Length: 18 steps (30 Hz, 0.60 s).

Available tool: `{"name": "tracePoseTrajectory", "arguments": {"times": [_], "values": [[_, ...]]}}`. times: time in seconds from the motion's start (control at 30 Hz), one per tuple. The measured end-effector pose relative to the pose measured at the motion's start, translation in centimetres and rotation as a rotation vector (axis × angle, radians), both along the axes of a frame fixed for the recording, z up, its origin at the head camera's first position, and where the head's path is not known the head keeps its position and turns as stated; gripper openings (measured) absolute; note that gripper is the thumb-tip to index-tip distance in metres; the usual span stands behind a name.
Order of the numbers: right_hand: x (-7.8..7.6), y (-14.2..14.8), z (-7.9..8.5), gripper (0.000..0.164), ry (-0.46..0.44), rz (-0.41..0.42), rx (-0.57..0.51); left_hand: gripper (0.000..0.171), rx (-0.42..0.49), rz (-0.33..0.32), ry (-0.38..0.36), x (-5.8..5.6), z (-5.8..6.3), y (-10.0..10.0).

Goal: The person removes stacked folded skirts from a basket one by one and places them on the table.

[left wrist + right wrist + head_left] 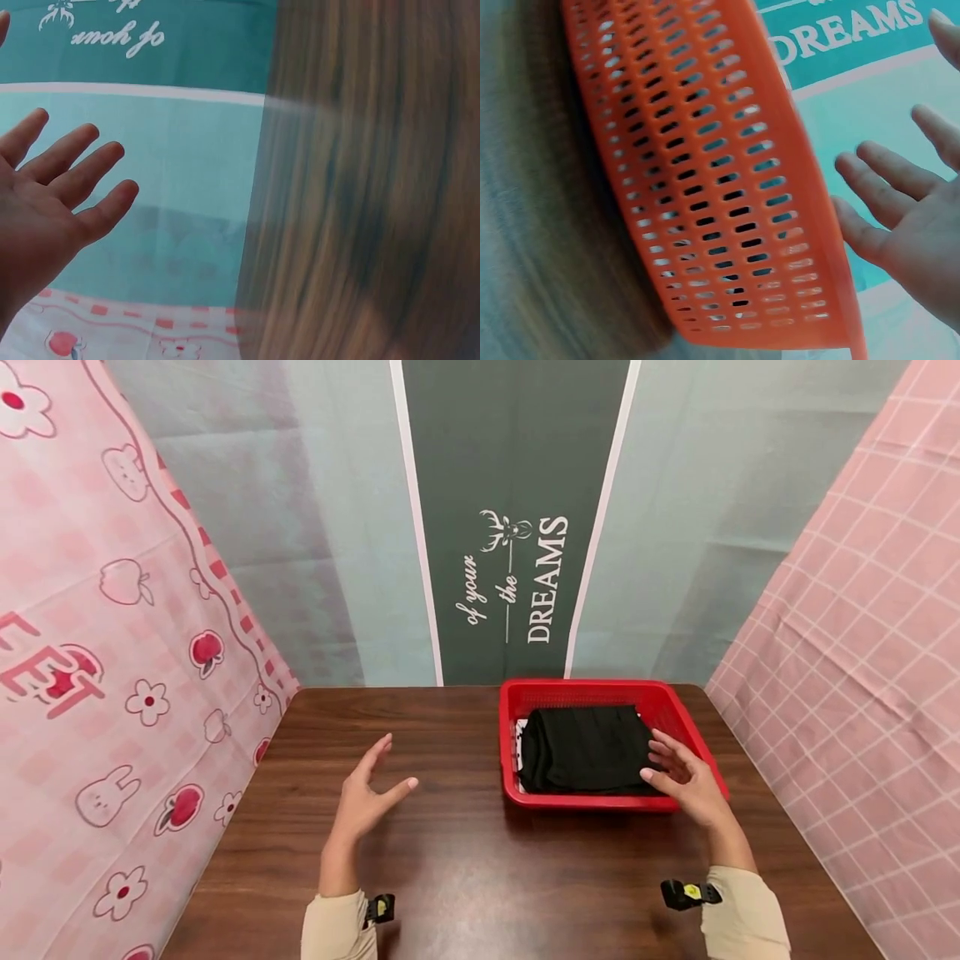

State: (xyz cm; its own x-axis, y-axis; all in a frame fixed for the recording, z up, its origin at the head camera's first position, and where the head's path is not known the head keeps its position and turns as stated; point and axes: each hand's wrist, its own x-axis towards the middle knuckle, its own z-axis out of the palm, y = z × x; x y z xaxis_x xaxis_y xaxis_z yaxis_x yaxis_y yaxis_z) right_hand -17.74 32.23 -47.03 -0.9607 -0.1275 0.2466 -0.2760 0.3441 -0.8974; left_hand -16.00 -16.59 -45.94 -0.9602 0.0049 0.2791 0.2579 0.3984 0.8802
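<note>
Only the head view gets you the folded black cloth (pixel 588 747) lying in the red rectangular plastic basket (pixel 585 801), with some black-spotted white fabric (pixel 520 742) peeking out at its left edge. Your right wrist cam just gives you the basket's slotted outer wall, kinda orange there. Your left hand (pixel 366 802) is off over the dark brown wood-grain table (pixel 442 860), fingers well apart, holding nothing. Your right hand (pixel 693 789) is at the basket's near right corner, fingers spread, gripping nothing; can't tell if they're touching the rim.
</note>
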Motion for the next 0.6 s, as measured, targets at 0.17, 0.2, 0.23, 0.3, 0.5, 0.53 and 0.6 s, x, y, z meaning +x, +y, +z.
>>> {"name": "tracePoseTrajectory", "arguments": {"times": [0.17,0.2,0.23,0.3,0.5,0.53,0.6], "values": [[-0.4,0.9,0.3,0.061,-0.090,0.039,0.049,0.073,0.022,-0.084,-0.037,0.2,2.3,2.3],[-0.5,1.0,0.4,0.061,-0.107,0.039,0.063,0.072,0.024,-0.098,-0.046,0.2,2.7,2.8],[-0.6,1.2,0.5,0.062,-0.120,0.039,0.074,0.071,0.037,-0.111,-0.052,0.0,2.8,3.2],[-1.0,1.6,0.7,0.065,-0.149,0.037,0.084,0.070,0.053,-0.128,-0.059,-0.2,2.9,4.2],[-2.2,2.9,1.1,0.070,-0.213,0.020,0.080,0.066,0.076,-0.187,-0.038,-1.2,3.0,7.1],[-2.4,3.0,1.2,0.070,-0.214,0.017,0.085,0.066,0.077,-0.197,-0.033,-1.4,3.0,7.5],[-2.8,3.4,1.1,0.070,-0.211,0.017,0.098,0.066,0.077,-0.217,-0.034,-1.6,3.2,8.3]]}}
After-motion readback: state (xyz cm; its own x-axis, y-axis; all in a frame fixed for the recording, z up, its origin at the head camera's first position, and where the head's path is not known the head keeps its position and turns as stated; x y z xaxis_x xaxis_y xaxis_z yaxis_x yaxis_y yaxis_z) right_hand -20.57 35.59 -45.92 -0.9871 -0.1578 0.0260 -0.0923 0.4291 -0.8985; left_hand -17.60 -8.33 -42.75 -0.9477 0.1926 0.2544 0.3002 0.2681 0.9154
